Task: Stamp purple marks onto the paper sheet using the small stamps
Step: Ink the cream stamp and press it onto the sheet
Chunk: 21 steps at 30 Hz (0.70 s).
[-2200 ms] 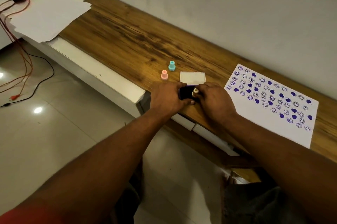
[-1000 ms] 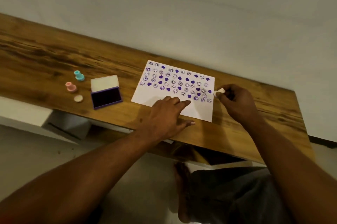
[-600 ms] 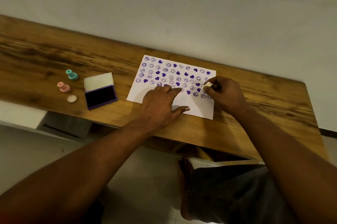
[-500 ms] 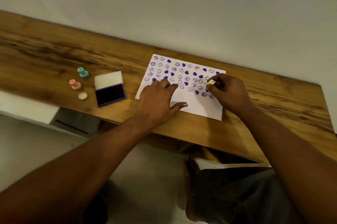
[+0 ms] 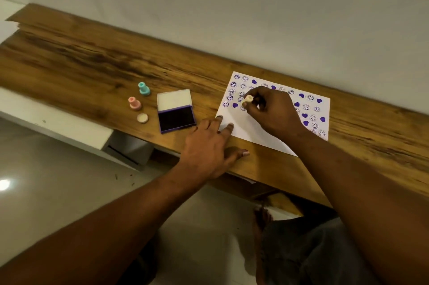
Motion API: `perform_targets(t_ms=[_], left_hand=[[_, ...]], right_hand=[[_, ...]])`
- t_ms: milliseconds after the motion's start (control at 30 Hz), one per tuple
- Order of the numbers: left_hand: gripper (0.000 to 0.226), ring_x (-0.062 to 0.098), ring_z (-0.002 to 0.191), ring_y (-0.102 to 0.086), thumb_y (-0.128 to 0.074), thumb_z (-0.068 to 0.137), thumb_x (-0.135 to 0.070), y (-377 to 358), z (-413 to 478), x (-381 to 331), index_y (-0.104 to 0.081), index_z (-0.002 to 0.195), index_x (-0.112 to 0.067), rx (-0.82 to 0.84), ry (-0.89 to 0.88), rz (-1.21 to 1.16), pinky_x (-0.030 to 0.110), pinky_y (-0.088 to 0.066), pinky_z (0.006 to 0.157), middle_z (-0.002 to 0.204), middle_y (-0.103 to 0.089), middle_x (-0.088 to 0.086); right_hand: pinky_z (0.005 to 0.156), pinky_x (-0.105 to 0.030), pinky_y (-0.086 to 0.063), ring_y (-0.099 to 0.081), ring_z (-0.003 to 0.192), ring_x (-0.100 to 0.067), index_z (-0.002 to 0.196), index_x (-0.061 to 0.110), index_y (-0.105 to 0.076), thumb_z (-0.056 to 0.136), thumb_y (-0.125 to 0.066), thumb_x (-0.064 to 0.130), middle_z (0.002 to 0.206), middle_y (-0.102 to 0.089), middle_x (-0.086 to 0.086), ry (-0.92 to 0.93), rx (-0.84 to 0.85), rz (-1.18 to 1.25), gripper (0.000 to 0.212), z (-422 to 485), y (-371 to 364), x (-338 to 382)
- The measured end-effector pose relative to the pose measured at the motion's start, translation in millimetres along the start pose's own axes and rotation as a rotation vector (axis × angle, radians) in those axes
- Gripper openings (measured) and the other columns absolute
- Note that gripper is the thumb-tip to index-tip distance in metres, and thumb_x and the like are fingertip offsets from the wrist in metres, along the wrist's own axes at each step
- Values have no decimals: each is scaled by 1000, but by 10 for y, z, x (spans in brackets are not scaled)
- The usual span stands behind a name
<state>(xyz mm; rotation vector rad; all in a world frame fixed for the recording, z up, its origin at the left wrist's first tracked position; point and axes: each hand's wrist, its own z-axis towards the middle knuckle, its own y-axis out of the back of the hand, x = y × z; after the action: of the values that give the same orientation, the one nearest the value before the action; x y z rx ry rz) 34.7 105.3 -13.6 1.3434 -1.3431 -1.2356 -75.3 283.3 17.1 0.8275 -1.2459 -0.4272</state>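
The paper sheet [image 5: 249, 130], carrying rows of purple smileys and hearts, is lying near the worktop's [image 5: 92, 64] front edge. The right hand [image 5: 276, 110] is pinching a cream stamp [image 5: 247, 101] over its left part, hiding several marks. The left hand [image 5: 209, 148] is lying flat, fingers spread, touching the sheet's left edge. The open ink pad [image 5: 176, 120] is sitting just left, with bare wood beyond.
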Motion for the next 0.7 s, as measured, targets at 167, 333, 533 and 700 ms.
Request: perform_targets(t_ms=[167,333,533,700], left_hand=[[99,32,152,-31,-15,86,-95,13,22,30,-28,164,-36,-26,-26,3,53,-35,117,173,-25,5],[96,33,153,-28,-14,89,-92,-44,-77,127,-24,165,-35,7,-64,-7,55,-32,118,175,-18,6],[92,35,149,-31,-15,91,-90,-90,-96,133,-20,166,-36,2,-72,-1,56,-35,115,175,-15,5],[91,34,149,-31,-16,92,-89,-112,-80,134,-21,166,-37,-1,-66,-20,57,-36,114,175,-16,4]], right_hand=[[65,-12,-35,-58,73,2,116,22,-75,96,-72,37,91,-70,10,46,24,-50,24,67,-219,100],[67,-17,-42,-57,73,0,117,21,-75,97,-71,35,91,-69,10,83,67,-93,24,150,-356,154],[70,-22,-47,-59,76,-3,105,18,-74,101,-65,31,94,-74,7,300,-180,51,17,231,-262,453],[72,-21,-48,-60,79,-3,107,16,-74,101,-64,29,97,-75,5,289,-233,46,18,201,-339,469]])
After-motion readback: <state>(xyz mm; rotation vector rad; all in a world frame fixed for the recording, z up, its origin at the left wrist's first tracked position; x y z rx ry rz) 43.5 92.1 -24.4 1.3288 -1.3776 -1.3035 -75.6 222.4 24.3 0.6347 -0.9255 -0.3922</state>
